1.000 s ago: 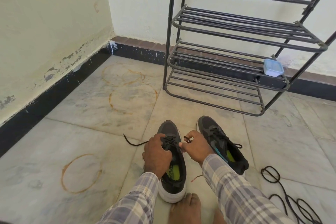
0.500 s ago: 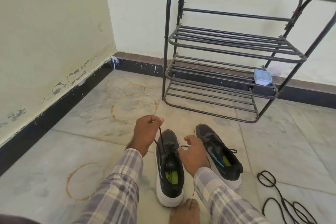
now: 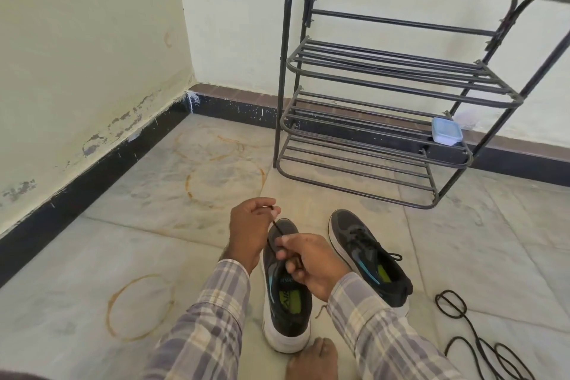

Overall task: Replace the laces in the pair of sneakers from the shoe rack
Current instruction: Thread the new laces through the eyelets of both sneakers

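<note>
Counting up: two sneakers, two hands, one shoe rack (image 3: 385,71), one small blue-lidded box (image 3: 446,135) sitting at the right end of the rack's middle shelf, and one loose black lace (image 3: 462,315) lying in loops on the floor (image 3: 92,256) at lower right. One bare foot (image 3: 311,361) is showing at the bottom edge, just beside the near sneaker's heel.

Now the grips. The left hand (image 3: 249,225) is hovering just left of centre, above the toe of the near sneaker (image 3: 283,318), with fingers curled and thumb and fingertips pinching the end of a dark lace (image 3: 277,227). That lace is running straight down from the pinch to the shoe's front. The right hand (image 3: 311,262) is hanging over the same shoe's eyelets, fingers bent in and nipping the lace; the exact spot under the fingers is blurred.

The near sneaker is standing on its sole at bottom centre, toe aiming at the top of the frame, heel at the bottom edge, long axis nearly vertical. The second sneaker (image 3: 370,259) is sitting to its right, apart from it, laced in black, toe aiming upper left, heel lower right, long axis on the diagonal.
</note>
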`<state>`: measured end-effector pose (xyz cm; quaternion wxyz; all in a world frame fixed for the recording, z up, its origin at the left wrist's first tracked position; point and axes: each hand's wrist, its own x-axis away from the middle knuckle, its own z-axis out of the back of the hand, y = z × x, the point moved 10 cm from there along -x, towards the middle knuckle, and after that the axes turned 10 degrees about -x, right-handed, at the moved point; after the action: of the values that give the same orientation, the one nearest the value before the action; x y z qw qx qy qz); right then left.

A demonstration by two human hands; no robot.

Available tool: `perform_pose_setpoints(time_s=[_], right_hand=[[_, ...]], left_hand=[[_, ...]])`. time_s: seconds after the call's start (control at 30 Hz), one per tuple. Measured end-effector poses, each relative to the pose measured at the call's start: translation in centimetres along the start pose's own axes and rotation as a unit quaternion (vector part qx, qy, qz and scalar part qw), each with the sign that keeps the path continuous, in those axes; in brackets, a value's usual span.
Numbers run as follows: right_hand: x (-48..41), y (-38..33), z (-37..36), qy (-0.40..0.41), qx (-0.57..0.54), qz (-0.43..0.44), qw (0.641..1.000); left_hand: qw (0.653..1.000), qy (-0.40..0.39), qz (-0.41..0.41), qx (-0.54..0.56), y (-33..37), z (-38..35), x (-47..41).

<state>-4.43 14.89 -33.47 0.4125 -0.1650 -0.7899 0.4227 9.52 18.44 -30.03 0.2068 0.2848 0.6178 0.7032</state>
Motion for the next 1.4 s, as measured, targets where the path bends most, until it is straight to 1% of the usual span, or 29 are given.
perform_pose_setpoints(time_s=[0.07, 0.13, 0.17, 0.2, 0.23, 0.27, 0.3, 0.33, 0.37, 0.4, 0.43, 0.47, 0.6, 0.67, 0.73, 0.8, 0.83, 0.9, 0.97, 1.0, 1.07, 1.13, 1.2, 1.27, 1.3, 1.37, 1.4], right_hand=[[0.1, -0.4, 1.1, 0.021, 0.008, 0.018, 1.0], [0.0, -0.6, 2.6, 0.066, 0.004, 0.031, 0.997], [0.0, -0.8, 3.1, 0.083, 0.026, 0.037, 0.996], [-0.1, -1.1, 3.3, 0.092, 0.067, 0.044, 0.992], [-0.3, -1.5, 3.3, 0.097, 0.115, 0.055, 0.987], [-0.5, -2.1, 3.3, 0.101, 0.161, 0.072, 0.979], [-0.7, -2.6, 3.0, 0.099, 0.199, 0.09, 0.971], [-1.0, -2.9, 2.8, 0.093, 0.222, 0.103, 0.965], [-1.2, -3.2, 2.5, 0.089, 0.237, 0.108, 0.961], [-1.5, -3.3, 2.5, 0.09, 0.246, 0.107, 0.959], [-1.7, -3.4, 2.4, 0.086, 0.246, 0.102, 0.96], [-1.9, -3.4, 2.4, 0.082, 0.244, 0.097, 0.961], [-2.0, -3.6, 2.4, 0.075, 0.223, 0.091, 0.968], [-1.9, -3.6, 2.9, 0.083, 0.202, 0.094, 0.971], [-1.7, -4.0, 3.6, 0.103, 0.163, 0.118, 0.974], [-1.7, -4.1, 4.4, 0.117, 0.099, 0.14, 0.978], [-1.7, -4.0, 4.7, 0.117, 0.067, 0.145, 0.98], [-1.9, -3.6, 4.9, 0.116, 0.008, 0.143, 0.983], [-2.0, -3.4, 4.7, 0.108, -0.044, 0.136, 0.984], [-2.1, -3.4, 4.5, 0.104, -0.059, 0.133, 0.984], [-2.0, -3.5, 4.3, 0.108, -0.061, 0.133, 0.983], [-1.6, -3.3, 4.8, 0.132, -0.014, 0.135, 0.982], [-1.1, -2.6, 5.5, 0.152, 0.112, 0.135, 0.973], [-0.8, -1.0, 5.9, 0.156, 0.246, 0.121, 0.949], [-0.7, -0.3, 6.1, 0.161, 0.291, 0.121, 0.935], [-0.8, 0.6, 6.5, 0.183, 0.338, 0.134, 0.914], [-0.9, 1.0, 6.7, 0.195, 0.337, 0.14, 0.91]], left_hand=[[0.998, 0.054, 0.009, -0.04, -1.4, 1.6, -0.9], [0.988, 0.064, 0.022, -0.142, -2.4, 2.2, -1.3], [0.973, 0.057, 0.026, -0.223, -2.7, 2.1, -1.2], [0.94, 0.054, 0.016, -0.337, -2.3, 1.9, -0.8], [0.894, 0.055, -0.014, -0.444, -1.5, 1.6, -0.3], [0.859, 0.043, -0.067, -0.506, -0.4, 0.5, 0.1], [0.85, 0.004, -0.115, -0.514, 0.3, -0.9, 0.3], [0.867, -0.066, -0.139, -0.474, 0.2, -2.6, 0.2], [0.893, -0.153, -0.124, -0.405, -0.8, -4.2, 0.3], [0.91, -0.232, -0.088, -0.332, -1.9, -5.6, 0.7], [0.913, -0.271, -0.07, -0.297, -2.7, -6.4, 1.1], [0.913, -0.281, -0.072, -0.286, -3.0, -6.8, 1.2], [0.92, -0.241, -0.116, -0.288, -2.9, -6.7, 0.9], [0.924, -0.202, -0.123, -0.301, -2.8, -6.0, 0.4], [0.942, -0.146, -0.114, -0.281, -2.3, -4.7, 0.2], [0.961, -0.112, -0.096, -0.233, -2.0, -3.8, 0.1], [0.968, -0.111, -0.086, -0.209, -1.9, -3.7, 0.2], [0.975, -0.137, -0.065, -0.159, -1.8, -3.9, 0.7], [0.976, -0.176, -0.054, -0.12, -1.8, -4.6, 1.4], [0.975, -0.182, -0.055, -0.114, -1.8, -4.7, 1.6], [0.979, -0.159, -0.056, -0.116, -1.9, -4.3, 1.4], [0.982, -0.104, -0.049, -0.15, -2.6, -3.1, 0.7], [0.973, -0.079, -0.046, -0.211, -3.5, -2.6, 0.2], [0.952, -0.108, -0.056, -0.28, -4.2, -3.5, 0.7], [0.94, -0.128, -0.064, -0.311, -4.6, -4.1, 1.1], [0.917, -0.161, -0.072, -0.359, -5.4, -5.1, 2.0], [0.909, -0.169, -0.073, -0.373, -5.8, -5.4, 2.3]])
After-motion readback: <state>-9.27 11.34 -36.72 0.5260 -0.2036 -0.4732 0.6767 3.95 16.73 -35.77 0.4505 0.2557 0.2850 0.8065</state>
